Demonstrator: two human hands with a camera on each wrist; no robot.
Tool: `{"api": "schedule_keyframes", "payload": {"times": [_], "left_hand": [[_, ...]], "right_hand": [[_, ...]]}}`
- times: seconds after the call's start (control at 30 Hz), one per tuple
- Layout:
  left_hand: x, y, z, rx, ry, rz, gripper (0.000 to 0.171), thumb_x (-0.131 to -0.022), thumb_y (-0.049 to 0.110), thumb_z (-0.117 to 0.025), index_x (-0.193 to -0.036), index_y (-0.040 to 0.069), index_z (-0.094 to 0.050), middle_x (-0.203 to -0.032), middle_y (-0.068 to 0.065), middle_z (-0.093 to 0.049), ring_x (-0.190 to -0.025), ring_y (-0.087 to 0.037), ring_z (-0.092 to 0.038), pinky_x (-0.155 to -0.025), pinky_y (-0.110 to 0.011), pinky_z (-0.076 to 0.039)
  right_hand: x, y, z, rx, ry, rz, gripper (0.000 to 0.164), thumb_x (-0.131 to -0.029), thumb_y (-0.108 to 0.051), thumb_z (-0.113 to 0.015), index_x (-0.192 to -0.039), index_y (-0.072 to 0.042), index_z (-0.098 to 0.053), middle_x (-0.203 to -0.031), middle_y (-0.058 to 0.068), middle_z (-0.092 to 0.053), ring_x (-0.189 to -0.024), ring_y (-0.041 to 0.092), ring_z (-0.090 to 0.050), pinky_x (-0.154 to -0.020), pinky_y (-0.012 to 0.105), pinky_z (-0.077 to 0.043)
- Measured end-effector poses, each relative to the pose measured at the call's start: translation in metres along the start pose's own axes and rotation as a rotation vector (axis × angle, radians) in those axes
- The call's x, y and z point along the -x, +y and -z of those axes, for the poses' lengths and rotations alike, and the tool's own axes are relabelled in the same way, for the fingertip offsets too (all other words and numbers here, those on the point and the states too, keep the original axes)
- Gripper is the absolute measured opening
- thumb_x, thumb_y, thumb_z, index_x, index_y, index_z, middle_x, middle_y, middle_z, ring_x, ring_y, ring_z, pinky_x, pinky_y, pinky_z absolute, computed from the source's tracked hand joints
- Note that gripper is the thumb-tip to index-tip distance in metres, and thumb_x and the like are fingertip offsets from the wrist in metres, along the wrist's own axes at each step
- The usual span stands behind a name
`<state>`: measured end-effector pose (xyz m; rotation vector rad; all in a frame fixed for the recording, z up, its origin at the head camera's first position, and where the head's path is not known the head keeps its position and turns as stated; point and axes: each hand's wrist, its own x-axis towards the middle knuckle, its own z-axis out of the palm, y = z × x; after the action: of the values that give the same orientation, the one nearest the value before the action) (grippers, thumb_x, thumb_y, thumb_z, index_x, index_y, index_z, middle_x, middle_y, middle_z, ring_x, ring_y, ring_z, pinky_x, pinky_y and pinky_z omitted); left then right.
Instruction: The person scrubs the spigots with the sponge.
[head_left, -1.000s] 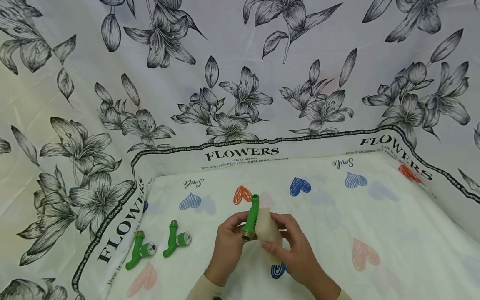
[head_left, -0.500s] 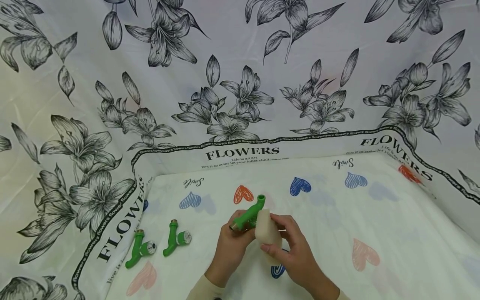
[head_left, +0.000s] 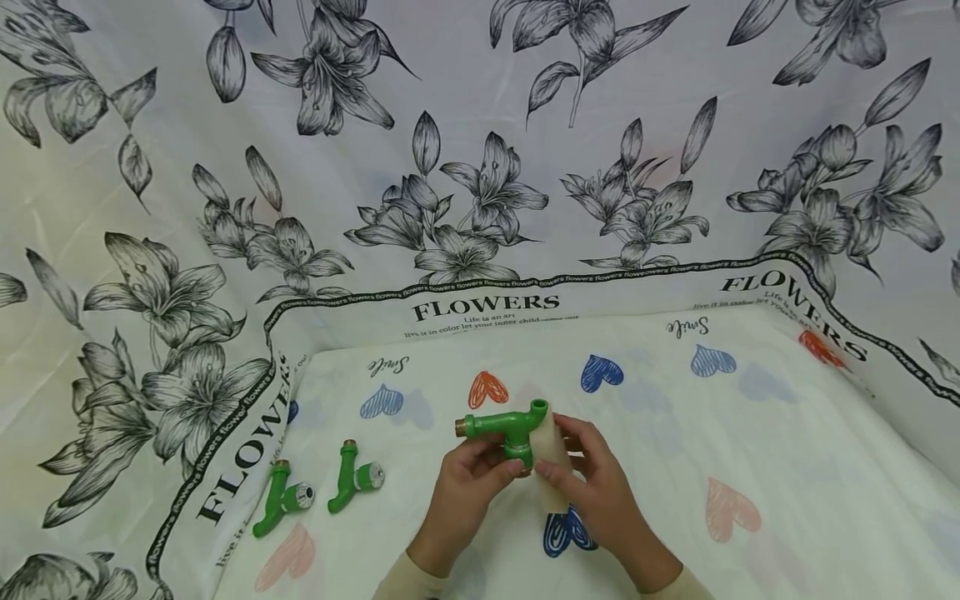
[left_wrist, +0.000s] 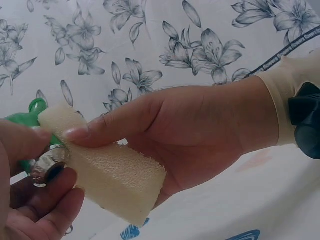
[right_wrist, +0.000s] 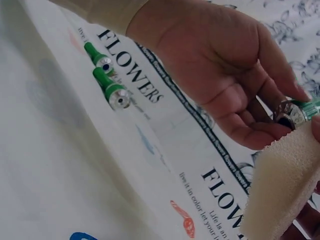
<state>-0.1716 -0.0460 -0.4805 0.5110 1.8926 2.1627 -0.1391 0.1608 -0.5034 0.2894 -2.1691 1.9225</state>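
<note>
My left hand (head_left: 463, 492) pinches a green tap (head_left: 501, 423) by its round metal-ended valve part, thumb in front. The tap lies sideways in the head view, its brass threaded end pointing left and its spout at the right. A cream-coloured sponge (head_left: 551, 483) is in my right hand (head_left: 606, 483), thumb on the near face and fingers behind. Its edge presses against the spout side of the tap. In the left wrist view the sponge (left_wrist: 112, 170) shows its porous face, and the tap's silver end (left_wrist: 50, 165) sticks out between the left fingers.
Two more green taps, one at far left (head_left: 276, 500) and one beside it (head_left: 348, 477), lie on the white heart-printed cloth (head_left: 652, 533). A flower-printed curtain (head_left: 450, 200) rises behind and on both sides.
My left hand has turned the tap from nearly upright to sideways, its brass end swinging left. The sponge stays against it, shifted slightly right. The two other taps have not moved.
</note>
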Motion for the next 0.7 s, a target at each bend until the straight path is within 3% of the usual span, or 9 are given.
{"api": "schedule_keyframes", "payload": {"times": [0.27, 0.5, 0.7], "left_hand": [[-0.002, 0.000, -0.003, -0.017, 0.027, -0.013, 0.042, -0.100, 0.006, -0.081, -0.140, 0.000, -0.069, -0.126, -0.019, -0.072, -0.106, -0.029, -0.073, -0.095, -0.041, -0.062], [-0.006, -0.007, -0.002, 0.041, 0.169, -0.002, 0.048, -0.095, 0.001, -0.084, -0.137, -0.007, -0.061, -0.129, -0.021, -0.072, -0.111, -0.031, -0.074, -0.093, -0.042, -0.063], [-0.009, -0.009, 0.001, 0.028, 0.217, -0.013, 0.038, -0.095, -0.003, -0.081, -0.132, -0.002, -0.070, -0.126, -0.018, -0.070, -0.101, -0.026, -0.074, -0.089, -0.035, -0.064]], "right_hand": [[0.002, 0.002, -0.003, -0.008, -0.006, -0.046, 0.055, -0.102, -0.016, -0.079, -0.152, -0.021, -0.057, -0.138, 0.000, -0.060, -0.120, 0.030, -0.061, -0.098, 0.033, -0.058], [0.007, -0.001, -0.007, 0.005, -0.034, -0.050, 0.056, -0.101, -0.020, -0.082, -0.151, -0.024, -0.059, -0.137, -0.001, -0.061, -0.120, 0.031, -0.059, -0.099, 0.036, -0.058], [0.010, -0.006, -0.010, 0.043, -0.052, -0.005, 0.058, -0.099, -0.020, -0.084, -0.151, -0.025, -0.058, -0.137, -0.003, -0.060, -0.120, 0.032, -0.060, -0.098, 0.041, -0.059]]}}
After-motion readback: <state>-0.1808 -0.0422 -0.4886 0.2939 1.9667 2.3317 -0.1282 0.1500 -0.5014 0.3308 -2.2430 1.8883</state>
